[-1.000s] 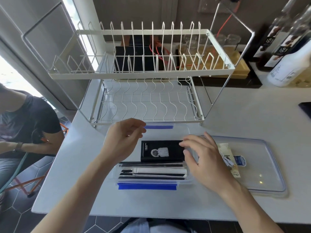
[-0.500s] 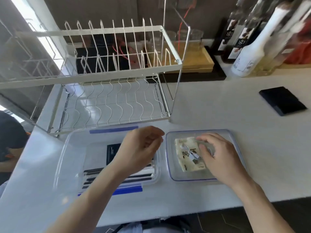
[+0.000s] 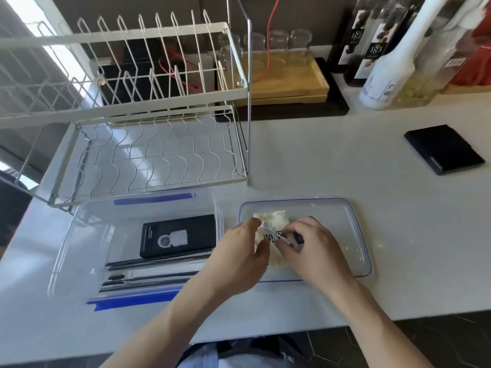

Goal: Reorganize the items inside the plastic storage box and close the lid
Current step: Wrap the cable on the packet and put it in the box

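Both hands now on one packet

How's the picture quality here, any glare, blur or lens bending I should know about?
Head view: window light blows out the top left corner; wide-angle bending bows the dish rack; the bottles at top right look smeared; both hands and the clear box read fairly sharp.
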